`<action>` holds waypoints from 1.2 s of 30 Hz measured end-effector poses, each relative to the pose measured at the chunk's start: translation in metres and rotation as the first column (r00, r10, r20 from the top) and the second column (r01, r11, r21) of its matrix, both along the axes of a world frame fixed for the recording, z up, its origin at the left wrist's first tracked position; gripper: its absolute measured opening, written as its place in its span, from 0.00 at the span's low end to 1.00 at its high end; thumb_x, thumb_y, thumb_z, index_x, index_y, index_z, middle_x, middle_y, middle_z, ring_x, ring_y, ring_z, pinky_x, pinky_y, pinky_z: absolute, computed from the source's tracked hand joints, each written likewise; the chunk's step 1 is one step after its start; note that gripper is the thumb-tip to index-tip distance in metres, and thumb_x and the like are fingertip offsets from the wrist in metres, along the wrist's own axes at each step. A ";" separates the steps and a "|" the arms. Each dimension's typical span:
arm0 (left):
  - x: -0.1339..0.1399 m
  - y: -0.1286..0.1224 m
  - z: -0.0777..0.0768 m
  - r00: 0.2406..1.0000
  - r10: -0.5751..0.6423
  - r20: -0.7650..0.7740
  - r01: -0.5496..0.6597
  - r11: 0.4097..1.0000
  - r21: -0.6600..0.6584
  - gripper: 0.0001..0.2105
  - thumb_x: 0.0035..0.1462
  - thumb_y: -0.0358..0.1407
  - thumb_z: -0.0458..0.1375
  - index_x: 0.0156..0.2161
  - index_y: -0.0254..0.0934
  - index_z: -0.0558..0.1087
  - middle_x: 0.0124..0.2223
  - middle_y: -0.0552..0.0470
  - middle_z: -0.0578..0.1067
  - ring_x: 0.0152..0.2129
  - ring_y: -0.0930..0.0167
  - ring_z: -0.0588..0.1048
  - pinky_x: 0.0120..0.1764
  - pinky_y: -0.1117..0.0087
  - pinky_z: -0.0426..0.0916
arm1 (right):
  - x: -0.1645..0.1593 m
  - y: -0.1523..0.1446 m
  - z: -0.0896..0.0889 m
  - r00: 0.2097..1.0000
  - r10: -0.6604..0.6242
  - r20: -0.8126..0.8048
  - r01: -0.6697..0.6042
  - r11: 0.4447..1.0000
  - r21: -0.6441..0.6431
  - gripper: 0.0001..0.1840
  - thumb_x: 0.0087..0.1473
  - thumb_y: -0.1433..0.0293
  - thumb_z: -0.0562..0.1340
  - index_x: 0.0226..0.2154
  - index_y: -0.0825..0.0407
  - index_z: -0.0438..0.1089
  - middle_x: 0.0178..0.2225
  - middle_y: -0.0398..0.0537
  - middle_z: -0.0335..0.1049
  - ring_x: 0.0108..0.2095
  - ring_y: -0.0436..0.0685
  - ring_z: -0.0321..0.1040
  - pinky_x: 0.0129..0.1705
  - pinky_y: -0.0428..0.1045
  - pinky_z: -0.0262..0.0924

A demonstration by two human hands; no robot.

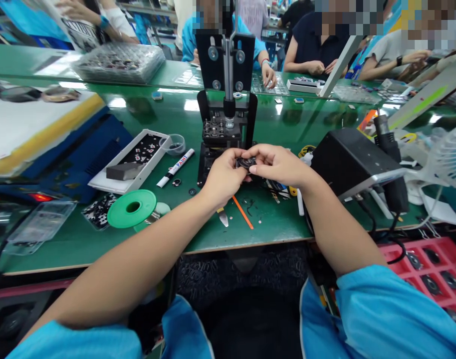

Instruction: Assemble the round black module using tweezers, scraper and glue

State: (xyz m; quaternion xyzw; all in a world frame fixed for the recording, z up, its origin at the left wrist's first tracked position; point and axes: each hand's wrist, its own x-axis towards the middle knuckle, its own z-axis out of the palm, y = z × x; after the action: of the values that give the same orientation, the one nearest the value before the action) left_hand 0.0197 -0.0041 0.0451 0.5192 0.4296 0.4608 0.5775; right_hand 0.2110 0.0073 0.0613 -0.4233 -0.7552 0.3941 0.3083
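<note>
Between my two hands, just in front of the black press (222, 132), is a small black round watch case (246, 162). My left hand (226, 174) pinches it from the left, with thumb and fingers closed on its edge. From the right, my right hand (275, 163) grips the same case, its thumb at the near side. Fingers cover much of the case, so its details are hard to make out. Below the hands lie an orange stick (243, 213) and a small pointed blade (222, 218) on the green bench.
To the left are a paint marker (175, 168), a white tray (132, 184) of small parts, a green solder spool (119, 209) and a blue machine (63, 164). A black box (347, 154) and a fan (454, 149) stand right. A pink tray (418, 249) sits lower right. Co-workers sit opposite.
</note>
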 end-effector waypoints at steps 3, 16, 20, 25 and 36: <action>0.000 0.001 -0.001 1.000 -0.010 -0.009 0.010 1.000 0.014 0.17 0.52 0.17 0.59 0.45 0.36 0.74 0.34 0.59 0.80 0.23 0.77 0.75 0.29 0.76 0.71 | 0.001 0.000 0.000 0.999 -0.020 0.036 0.019 0.999 0.030 0.24 0.60 0.62 0.70 0.56 0.53 0.77 0.31 0.36 0.66 0.31 0.51 0.62 0.36 0.50 0.56; -0.003 0.003 -0.001 0.998 -0.040 -0.043 0.041 0.999 0.032 0.18 0.49 0.18 0.59 0.45 0.34 0.76 0.34 0.58 0.80 0.23 0.76 0.75 0.30 0.75 0.71 | 0.002 -0.003 0.004 0.996 0.028 0.088 -0.030 0.999 0.015 0.25 0.61 0.61 0.70 0.58 0.52 0.74 0.24 0.30 0.62 0.25 0.49 0.58 0.32 0.49 0.51; -0.003 0.002 0.000 0.998 -0.052 -0.042 0.053 0.998 0.030 0.16 0.51 0.19 0.61 0.45 0.34 0.76 0.34 0.58 0.80 0.24 0.76 0.75 0.30 0.74 0.73 | 0.000 -0.003 0.004 0.998 -0.008 0.057 0.009 1.000 -0.019 0.24 0.63 0.58 0.70 0.56 0.54 0.75 0.22 0.30 0.61 0.24 0.49 0.55 0.30 0.49 0.49; -0.004 0.002 0.001 0.998 -0.063 -0.025 0.063 0.998 0.013 0.19 0.49 0.18 0.59 0.46 0.34 0.77 0.31 0.58 0.79 0.23 0.76 0.75 0.30 0.75 0.72 | 0.001 -0.002 0.004 0.997 0.009 0.081 -0.011 1.000 0.020 0.27 0.56 0.64 0.73 0.57 0.53 0.75 0.24 0.29 0.63 0.25 0.48 0.56 0.31 0.49 0.50; -0.008 0.005 -0.001 0.991 -0.126 -0.054 0.128 0.991 0.029 0.20 0.44 0.20 0.59 0.45 0.35 0.76 0.32 0.57 0.80 0.23 0.76 0.75 0.30 0.75 0.72 | 0.002 -0.002 0.004 0.996 0.028 0.090 -0.024 0.999 -0.045 0.29 0.58 0.63 0.73 0.61 0.52 0.75 0.22 0.28 0.60 0.23 0.48 0.54 0.28 0.48 0.47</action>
State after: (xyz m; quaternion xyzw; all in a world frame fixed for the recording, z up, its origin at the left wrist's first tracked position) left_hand 0.0114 0.0012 0.0438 0.5666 0.4030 0.4163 0.5859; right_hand 0.2134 0.0050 0.0654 -0.4375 -0.7651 0.3949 0.2592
